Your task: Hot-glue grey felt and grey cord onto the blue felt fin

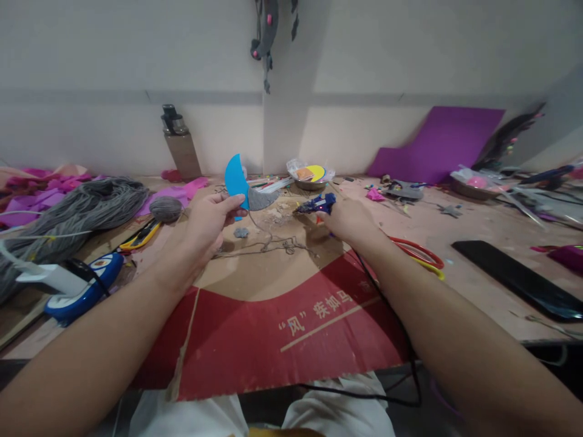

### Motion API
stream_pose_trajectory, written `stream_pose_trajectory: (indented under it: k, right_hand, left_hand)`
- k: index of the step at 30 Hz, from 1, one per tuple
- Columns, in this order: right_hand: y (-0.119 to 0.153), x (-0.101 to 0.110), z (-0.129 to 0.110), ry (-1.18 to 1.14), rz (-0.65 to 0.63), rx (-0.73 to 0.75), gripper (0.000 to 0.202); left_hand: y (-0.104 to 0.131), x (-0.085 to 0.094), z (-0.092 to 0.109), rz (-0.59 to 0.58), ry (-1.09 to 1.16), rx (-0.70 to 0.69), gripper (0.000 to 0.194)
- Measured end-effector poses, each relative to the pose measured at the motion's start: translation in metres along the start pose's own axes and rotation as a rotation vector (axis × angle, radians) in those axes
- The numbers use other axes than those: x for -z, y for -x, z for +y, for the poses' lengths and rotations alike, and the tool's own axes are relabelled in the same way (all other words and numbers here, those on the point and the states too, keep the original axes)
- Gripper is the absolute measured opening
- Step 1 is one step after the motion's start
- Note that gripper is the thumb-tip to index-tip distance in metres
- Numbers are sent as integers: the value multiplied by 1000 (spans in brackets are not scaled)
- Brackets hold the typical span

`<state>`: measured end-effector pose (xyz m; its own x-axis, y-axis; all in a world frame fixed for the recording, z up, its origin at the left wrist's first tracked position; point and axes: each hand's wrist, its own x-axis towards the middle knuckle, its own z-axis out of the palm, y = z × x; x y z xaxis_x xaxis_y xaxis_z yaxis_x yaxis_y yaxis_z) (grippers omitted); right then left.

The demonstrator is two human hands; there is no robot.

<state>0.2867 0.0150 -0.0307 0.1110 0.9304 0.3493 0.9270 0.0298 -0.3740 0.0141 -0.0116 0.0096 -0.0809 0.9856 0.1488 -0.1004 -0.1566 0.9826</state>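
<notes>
My left hand (210, 220) pinches a blue crescent-shaped cutout (235, 181) between thumb and fingers, holding it up above the cardboard. Grey yarn (263, 198) covers the cutout's right-hand part in close wraps. From it a loose yarn strand (286, 245) trails down and lies tangled on the cardboard. To the right, my right hand (348, 220) is closed around a dark blue glue gun (322, 204). Its nozzle points left toward the crescent, with a gap between them. A black cord (387, 297) runs down beneath my right forearm.
A red-and-brown cardboard sheet (237, 346) covers the front of the table. Skeins of grey yarn (113, 203), a yellow cutter (141, 235) and a blue power strip (86, 288) lie left. Red-handled scissors (421, 252) and a black phone (514, 276) lie right. A bowl (312, 184) stands behind.
</notes>
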Motion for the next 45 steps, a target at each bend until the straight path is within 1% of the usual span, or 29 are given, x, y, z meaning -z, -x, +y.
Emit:
stream_pose_trajectory:
  k: [1, 3, 5, 6, 7, 9, 11, 12, 14, 15, 16, 17, 18, 20, 22, 24, 27, 30, 33, 37, 41, 45]
  right_hand:
    - [1, 6, 2, 63, 91, 11, 27]
    - [4, 16, -1, 87, 237, 17, 28]
    - [8, 22, -11, -22, 303, 118, 23]
    - [11, 21, -20, -122, 295, 174, 20]
    - [16, 19, -30, -245, 257, 227, 18]
    - [27, 9, -55, -525, 103, 274, 18]
    - [40, -3, -80, -767, -68, 296, 28]
    - [47, -8, -90, -852, -172, 303, 37]
    - [58, -14, -107, -935, -348, 292, 45]
    - [62, -15, -112, -921, -397, 295, 45]
    - [65, -14, -116, -876, -406, 308, 41]
    - [67, -12, -118, -806, -381, 335, 34]
    - [67, -9, -118, -726, -322, 374, 25]
    - [65, -1, -118, -583, -164, 474, 8]
    - [58, 6, -117, -512, -20, 550, 7]
    - [50, 11, -115, -519, 88, 580, 9]
    - [40, 11, -112, -588, 173, 545, 7]
    - [34, 6, -107, -667, 195, 454, 5]
    - [32, 0, -102, -735, 176, 399, 6]
    - [30, -3, -98, -794, 132, 353, 7]
    - [29, -4, -95, -847, 104, 300, 10]
    - [30, -2, -93, -910, 45, 264, 14]
  left_hand:
    - [0, 0, 1, 10, 3, 2, 21]
    - [0, 0, 2, 33, 8, -2, 20]
    - [0, 1, 2, 45, 12, -10, 19]
    - [-1, 2, 2, 45, 13, -15, 19]
    - [-1, 3, 1, 44, 14, -20, 19]
    - [-2, 4, 0, 39, 18, -31, 19]
    - [-2, 4, 0, 39, 25, -43, 19]
    - [-2, 5, 0, 43, 27, -50, 19]
    - [-3, 5, 0, 60, 23, -63, 18]
    - [-3, 6, -1, 70, 17, -72, 18]
    - [-4, 6, -1, 79, 6, -83, 17]
    - [-5, 7, -2, 84, -12, -93, 17]
    - [-6, 8, -3, 88, -37, -106, 16]
    - [-7, 10, -5, 90, -98, -134, 16]
    - [-7, 11, -7, 85, -162, -161, 16]
    - [-7, 11, -8, 74, -220, -180, 16]
    - [-4, 9, -8, 55, -285, -169, 17]
    - [-1, 7, -7, 43, -304, -148, 18]
    - [2, 5, -6, 18, -331, -129, 19]
    - [6, 1, -4, -67, -359, -97, 23]
    - [10, -3, -2, -133, -317, -64, 25]
    - [9, -5, -3, -205, -216, 8, 27]
